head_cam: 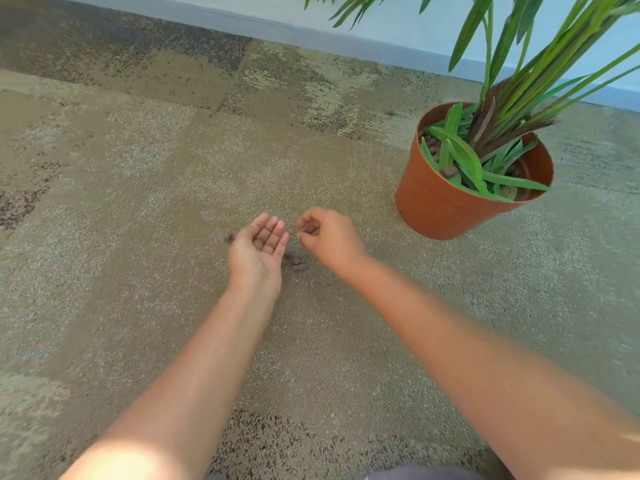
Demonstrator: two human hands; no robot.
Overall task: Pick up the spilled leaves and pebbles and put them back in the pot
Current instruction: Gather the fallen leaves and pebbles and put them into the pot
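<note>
Gathering step; left hand [260, 244] cupped open, pebbles in palm; right hand [325, 233] pinching pebble; floor pebbles [295, 260] remain; next: pot [446, 206].

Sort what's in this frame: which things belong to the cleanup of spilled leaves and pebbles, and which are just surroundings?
Part of the job:
- pebbles on the carpet, between the hands
- orange pot, with leaves already lying inside it
- left hand, cupped palm-up
- right hand, fingers pinched, apparently on a pebble

Just surroundings:
- carpet
- wall and baseboard
- plant's standing fronds
</note>
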